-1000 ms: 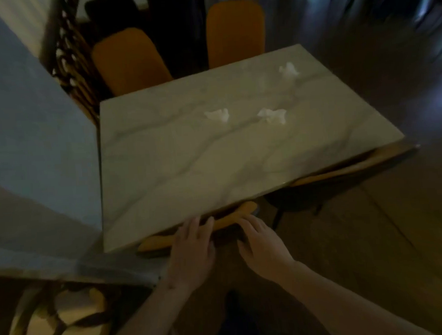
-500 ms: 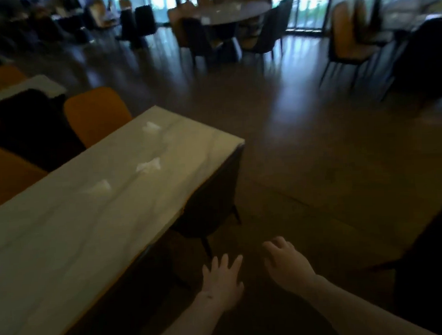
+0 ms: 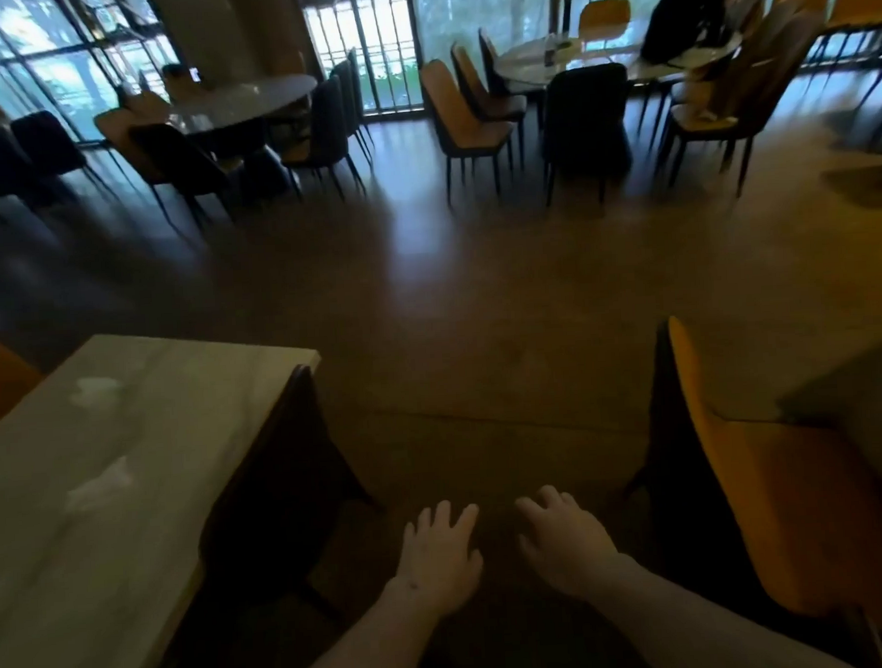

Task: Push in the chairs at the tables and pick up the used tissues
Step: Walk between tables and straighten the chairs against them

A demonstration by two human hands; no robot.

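A marble-topped table (image 3: 187,398) fills the lower left. Two crumpled white tissues lie on it, one (image 3: 97,390) farther away and one (image 3: 99,487) nearer; a third is cut off at the left edge. A dark chair (image 3: 278,475) is tucked against the table's right side. An orange chair (image 3: 774,490) stands at the lower right, pulled out from its table (image 3: 877,403). My left hand (image 3: 440,553) and my right hand (image 3: 567,536) hover empty over the floor between the two chairs, fingers spread, touching nothing.
Bare brown floor (image 3: 478,301) stretches ahead. At the back left stands a round table (image 3: 248,101) ringed with dark and orange chairs. A second table (image 3: 613,56) with chairs and a black bag (image 3: 682,12) stands at the back right by the windows.
My hands have left the orange chair back they pressed at the table edge. My view has swung right and up from the tabletop toward the room; the hands now hang free.
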